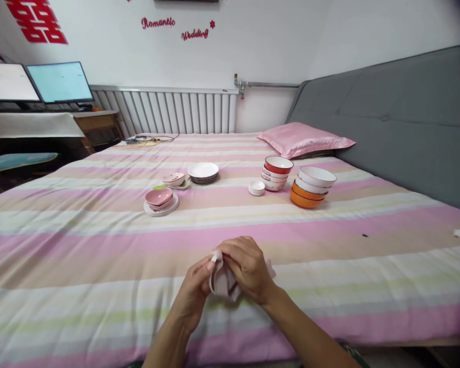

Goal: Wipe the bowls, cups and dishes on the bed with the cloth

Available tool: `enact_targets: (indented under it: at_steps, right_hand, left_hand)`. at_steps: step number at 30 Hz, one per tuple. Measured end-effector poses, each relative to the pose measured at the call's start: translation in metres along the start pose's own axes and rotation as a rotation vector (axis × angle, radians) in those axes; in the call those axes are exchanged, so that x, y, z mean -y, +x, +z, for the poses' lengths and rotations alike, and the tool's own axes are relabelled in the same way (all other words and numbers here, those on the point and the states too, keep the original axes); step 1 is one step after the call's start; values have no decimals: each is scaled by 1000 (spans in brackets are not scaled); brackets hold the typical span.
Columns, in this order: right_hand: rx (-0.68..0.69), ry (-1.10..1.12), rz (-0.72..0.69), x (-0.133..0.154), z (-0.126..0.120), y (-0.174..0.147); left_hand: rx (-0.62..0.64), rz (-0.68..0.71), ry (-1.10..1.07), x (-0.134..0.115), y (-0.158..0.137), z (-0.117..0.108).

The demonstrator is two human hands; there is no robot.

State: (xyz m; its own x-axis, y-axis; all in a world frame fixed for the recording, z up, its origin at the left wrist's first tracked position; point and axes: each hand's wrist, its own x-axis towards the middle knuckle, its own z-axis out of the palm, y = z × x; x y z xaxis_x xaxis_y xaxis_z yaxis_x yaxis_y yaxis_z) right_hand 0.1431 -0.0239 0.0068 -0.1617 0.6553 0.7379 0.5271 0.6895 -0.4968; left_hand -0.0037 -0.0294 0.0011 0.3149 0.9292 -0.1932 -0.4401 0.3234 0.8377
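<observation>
Close in front of me, my left hand (pixel 196 286) and my right hand (pixel 249 266) meet over a bunched pale grey-pink cloth (pixel 226 286). The left thumb and fingers pinch its left side, near a small white edge at the top. Bent over the cloth from above, the right fingers press it, and a corner sticks out beyond the right wrist. A curved rim-like line shows within the folds at the left; whether a small dish is wrapped inside I cannot tell. Both hands are closed, just above the striped bedspread (pixel 130 255).
Beyond the hands stand pink bowls on plates (pixel 161 199), a patterned bowl stack (pixel 174 179), white-topped plates (pixel 203 171), small white dishes (pixel 256 187), red-topped bowls (pixel 278 174) and white-and-orange bowls (pixel 312 186). A pink pillow (pixel 304 139) lies by the grey headboard (pixel 391 117).
</observation>
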Motion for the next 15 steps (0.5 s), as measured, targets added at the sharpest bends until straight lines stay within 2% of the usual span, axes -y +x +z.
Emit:
enact_targets:
  at_steps: [9, 12, 15]
  right_hand:
    - [-14, 319, 340, -6, 3, 0]
    - [-99, 421, 517, -12, 5, -1]
    - [-200, 482, 617, -16, 5, 0]
  left_hand:
    - [12, 177, 68, -4, 0, 2]
    - [-35, 266, 137, -2, 4, -2]
    - [-106, 342, 272, 2, 8, -8]
